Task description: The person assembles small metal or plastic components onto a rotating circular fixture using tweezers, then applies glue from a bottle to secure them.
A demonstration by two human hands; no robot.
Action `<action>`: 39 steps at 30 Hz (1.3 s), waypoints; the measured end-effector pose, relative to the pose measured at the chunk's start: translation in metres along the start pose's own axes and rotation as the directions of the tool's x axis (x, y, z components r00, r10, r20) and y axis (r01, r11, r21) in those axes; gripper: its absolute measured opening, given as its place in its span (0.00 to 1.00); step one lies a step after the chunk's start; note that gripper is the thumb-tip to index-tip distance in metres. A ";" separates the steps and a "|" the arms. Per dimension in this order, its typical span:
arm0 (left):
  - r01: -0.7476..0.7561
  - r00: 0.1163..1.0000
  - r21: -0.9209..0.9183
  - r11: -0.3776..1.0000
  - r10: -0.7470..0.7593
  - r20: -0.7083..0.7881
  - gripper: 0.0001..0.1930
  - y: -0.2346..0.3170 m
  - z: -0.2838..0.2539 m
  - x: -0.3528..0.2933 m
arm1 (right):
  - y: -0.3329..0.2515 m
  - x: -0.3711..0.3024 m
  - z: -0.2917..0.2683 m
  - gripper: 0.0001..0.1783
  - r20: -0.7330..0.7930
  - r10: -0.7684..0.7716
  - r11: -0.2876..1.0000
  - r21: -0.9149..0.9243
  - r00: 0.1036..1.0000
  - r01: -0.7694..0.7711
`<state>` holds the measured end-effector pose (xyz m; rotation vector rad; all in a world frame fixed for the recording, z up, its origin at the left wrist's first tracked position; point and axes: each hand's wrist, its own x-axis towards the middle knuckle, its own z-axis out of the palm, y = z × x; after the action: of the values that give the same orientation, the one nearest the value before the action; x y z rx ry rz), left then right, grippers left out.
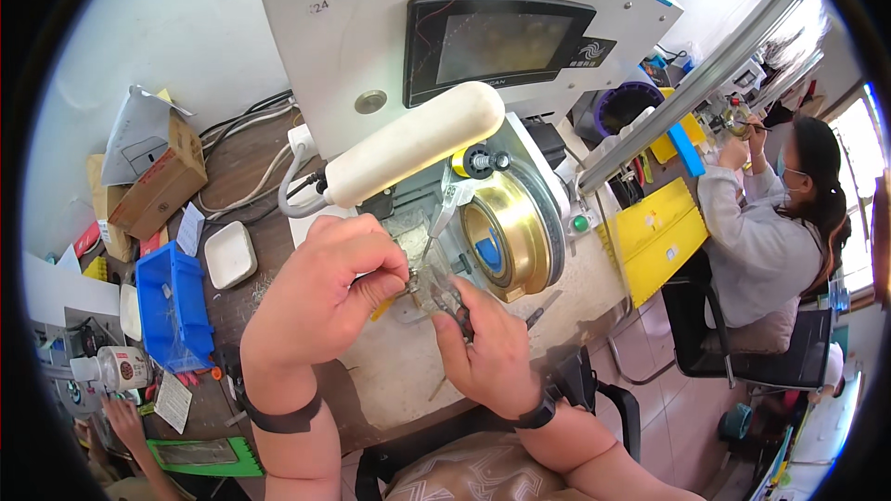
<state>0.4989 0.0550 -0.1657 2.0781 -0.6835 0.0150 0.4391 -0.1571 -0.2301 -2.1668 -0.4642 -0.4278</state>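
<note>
We see the left hand pinching a small metal piece between thumb and fingertips, while the right hand closes around a plier-like tool whose tip we cannot make out clearly. The piece is above the worktop, inward of its near edge and just left of a brass-coloured wheel.

In our judgement, so small a piece could slip if the pinch slackens or the tool twists it, and it would be hard to find among the scraps. The tool could also nip the left fingertips, since both hands work so close together; a stray knuckle could knock the slim metal arm beside the wheel.

Toward the worktop's left edge we see a blue bin, with a white dish just beside it and an open cardboard box farther back. A white machine with a dark-framed screen stands at the back. Beyond the right edge, past a yellow panel, a co-worker sits at another bench.
</note>
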 end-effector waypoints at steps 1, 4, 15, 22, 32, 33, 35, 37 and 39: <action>-0.023 1.000 0.024 0.999 0.023 0.004 0.02 0.000 -0.001 0.000 | 0.000 0.001 0.001 0.25 -0.011 -0.010 1.000 -0.005 1.000 0.010; -0.024 1.000 0.054 0.998 0.024 0.004 0.04 0.004 -0.001 0.001 | 0.002 0.000 0.002 0.25 -0.025 -0.018 1.000 -0.017 1.000 0.017; -0.082 0.996 0.114 0.990 0.079 0.032 0.06 0.005 -0.001 -0.002 | 0.006 -0.001 0.005 0.20 -0.043 -0.096 0.995 -0.023 0.994 0.095; -0.165 0.979 -0.034 0.986 0.167 0.118 0.08 0.006 -0.016 -0.008 | 0.004 -0.010 -0.003 0.21 -0.063 -0.045 0.999 0.011 0.997 0.046; -0.506 0.855 -0.523 0.686 0.478 -0.201 0.07 0.037 -0.039 -0.056 | 0.072 -0.064 -0.074 0.18 -0.066 0.148 0.880 -0.446 0.987 -0.162; -0.519 0.846 -0.532 0.670 0.494 -0.202 0.07 0.034 -0.035 -0.055 | 0.083 -0.064 -0.081 0.18 -0.082 0.147 0.871 -0.462 0.986 -0.168; -0.531 0.838 -0.534 0.658 0.501 -0.215 0.06 0.041 -0.031 -0.056 | 0.100 -0.059 -0.092 0.20 -0.075 0.148 0.767 -0.621 0.986 -0.163; -0.520 0.853 -0.526 0.673 0.441 -0.279 0.09 0.048 -0.023 -0.064 | 0.107 -0.053 -0.097 0.21 -0.072 0.123 0.760 -0.635 0.990 -0.141; -0.501 0.863 -0.503 0.704 0.365 -0.348 0.12 0.059 -0.017 -0.079 | 0.106 -0.047 -0.096 0.20 -0.096 0.127 0.748 -0.644 0.987 -0.158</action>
<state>0.4086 0.0801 -0.1312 1.2615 -0.8983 0.2763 0.4348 -0.3028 -0.2681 -2.8381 -0.1126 -0.6199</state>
